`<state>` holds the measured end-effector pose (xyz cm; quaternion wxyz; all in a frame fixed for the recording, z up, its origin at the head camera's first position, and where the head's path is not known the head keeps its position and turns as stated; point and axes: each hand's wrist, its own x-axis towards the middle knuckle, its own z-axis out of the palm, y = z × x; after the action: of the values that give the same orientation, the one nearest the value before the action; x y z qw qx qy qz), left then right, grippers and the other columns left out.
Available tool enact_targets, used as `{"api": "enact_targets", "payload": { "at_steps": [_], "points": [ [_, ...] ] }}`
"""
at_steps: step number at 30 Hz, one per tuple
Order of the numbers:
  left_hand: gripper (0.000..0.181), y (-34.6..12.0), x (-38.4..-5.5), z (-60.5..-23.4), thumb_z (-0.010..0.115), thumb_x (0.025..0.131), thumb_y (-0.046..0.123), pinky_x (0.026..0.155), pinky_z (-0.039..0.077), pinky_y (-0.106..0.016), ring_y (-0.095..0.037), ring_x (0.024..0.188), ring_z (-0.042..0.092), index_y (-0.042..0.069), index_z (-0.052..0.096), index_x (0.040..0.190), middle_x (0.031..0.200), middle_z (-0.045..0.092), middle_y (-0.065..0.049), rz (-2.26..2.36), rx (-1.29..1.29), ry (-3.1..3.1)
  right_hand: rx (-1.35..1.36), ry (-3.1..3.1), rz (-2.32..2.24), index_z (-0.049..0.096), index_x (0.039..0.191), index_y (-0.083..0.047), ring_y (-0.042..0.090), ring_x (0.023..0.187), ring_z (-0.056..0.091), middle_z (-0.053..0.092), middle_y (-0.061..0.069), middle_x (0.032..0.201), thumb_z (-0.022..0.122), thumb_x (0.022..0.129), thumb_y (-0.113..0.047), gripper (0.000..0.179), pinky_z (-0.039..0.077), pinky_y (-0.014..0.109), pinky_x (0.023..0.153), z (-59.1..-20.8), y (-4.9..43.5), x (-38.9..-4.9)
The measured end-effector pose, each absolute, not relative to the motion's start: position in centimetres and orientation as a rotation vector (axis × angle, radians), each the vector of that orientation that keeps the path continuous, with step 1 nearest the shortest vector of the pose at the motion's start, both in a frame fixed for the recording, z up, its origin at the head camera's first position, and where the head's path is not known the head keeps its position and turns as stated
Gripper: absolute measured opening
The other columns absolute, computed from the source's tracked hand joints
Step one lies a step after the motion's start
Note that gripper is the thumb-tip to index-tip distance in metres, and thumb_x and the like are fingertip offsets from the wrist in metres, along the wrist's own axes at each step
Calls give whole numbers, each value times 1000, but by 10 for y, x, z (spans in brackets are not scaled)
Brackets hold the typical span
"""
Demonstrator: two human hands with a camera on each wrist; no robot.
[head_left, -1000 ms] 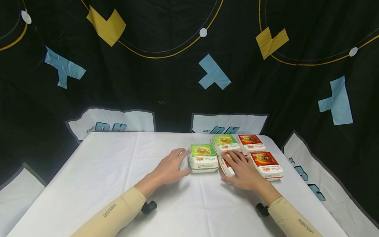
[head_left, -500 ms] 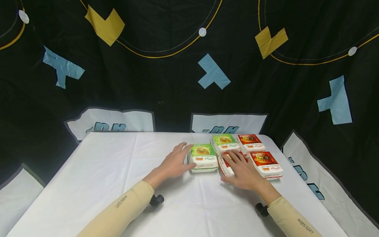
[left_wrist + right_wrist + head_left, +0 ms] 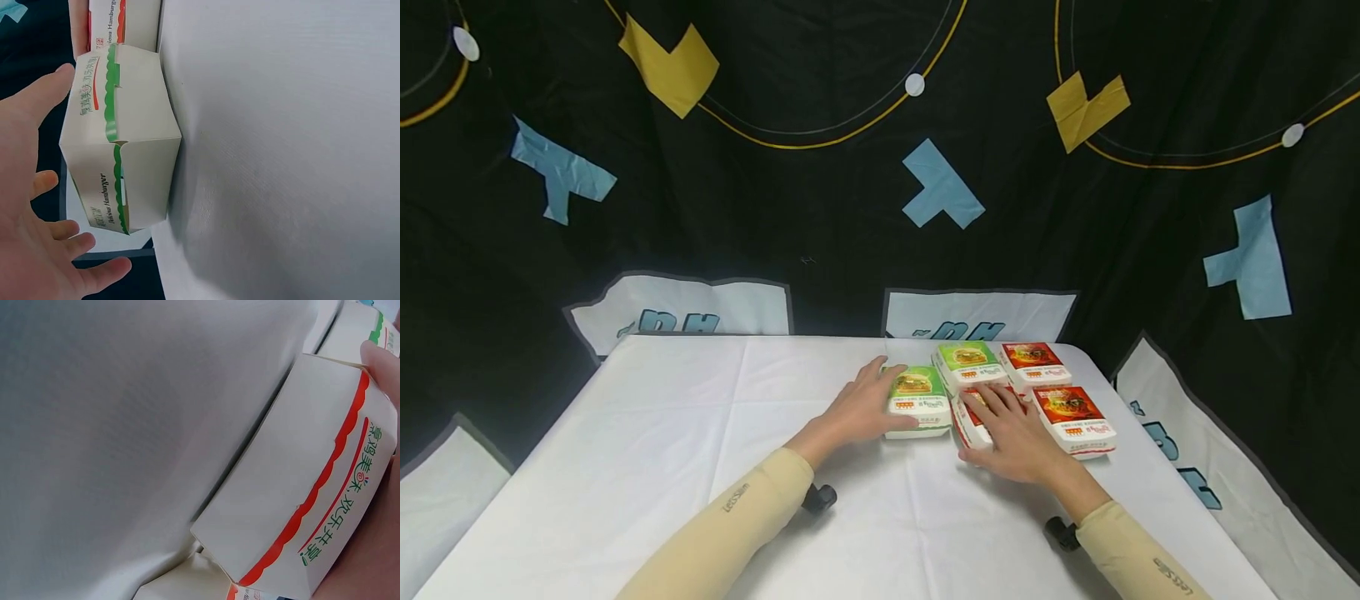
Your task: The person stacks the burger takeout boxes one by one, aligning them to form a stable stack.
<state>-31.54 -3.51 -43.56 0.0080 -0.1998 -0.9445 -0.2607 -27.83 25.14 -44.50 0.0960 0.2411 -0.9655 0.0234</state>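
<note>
My left hand (image 3: 861,407) spreads over the left side of a green-and-white hamburger box (image 3: 925,407), its thumb at the box's front edge. In the left wrist view the fingers stand apart, and the thumb tip is close to the box (image 3: 134,94); contact cannot be told. My right hand (image 3: 1021,437) lies over a red-and-white hamburger box (image 3: 972,429), hiding much of its lid. The right wrist view has the thumb at this box's (image 3: 294,481) upper corner. Fingers lie spread over the top.
Behind stands another green hamburger box (image 3: 970,358), with a red one (image 3: 1036,362) beside it. A further red box (image 3: 1075,417) sits right of my right hand. A white cloth covers the table (image 3: 662,417); a black curtain (image 3: 820,225) hangs behind.
My left hand has moved right, from beside the green hamburger box to over its left side. My right hand and the boxes look unmoved.
</note>
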Motion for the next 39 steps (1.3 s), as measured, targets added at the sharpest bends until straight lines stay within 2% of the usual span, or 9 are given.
{"api": "enact_targets", "payload": {
  "at_steps": [5,16,26,39],
  "points": [
    [96,-30,-319,-436,73,78,67,116,32,-59,-32,152,21,27,35,157,167,18,-12,-810,-603,-2979,711,-2869,74,30,159,-29,36,150,23,28,4,166,65,84,-68,91,22,76,111,-446,252,-278],
    [101,-25,-323,-444,77,75,64,116,32,-57,-30,154,17,26,33,157,168,16,-11,-772,-600,-3028,715,-2869,75,31,159,-29,36,150,23,28,5,165,64,84,-68,91,23,75,111,-449,250,-279],
    [101,-23,-326,-446,80,73,63,114,34,-57,-30,151,24,25,36,157,165,25,-10,-729,-602,-3012,713,-2865,57,31,159,-28,36,151,23,28,5,165,63,85,-69,91,22,75,112,-450,249,-279],
    [102,-25,-326,-443,84,70,60,109,42,-53,-28,146,34,26,39,155,161,31,-9,-670,-614,-3013,694,-2877,79,29,160,-29,37,151,22,26,6,166,65,85,-68,92,22,75,112,-448,251,-278]
  ]
}}
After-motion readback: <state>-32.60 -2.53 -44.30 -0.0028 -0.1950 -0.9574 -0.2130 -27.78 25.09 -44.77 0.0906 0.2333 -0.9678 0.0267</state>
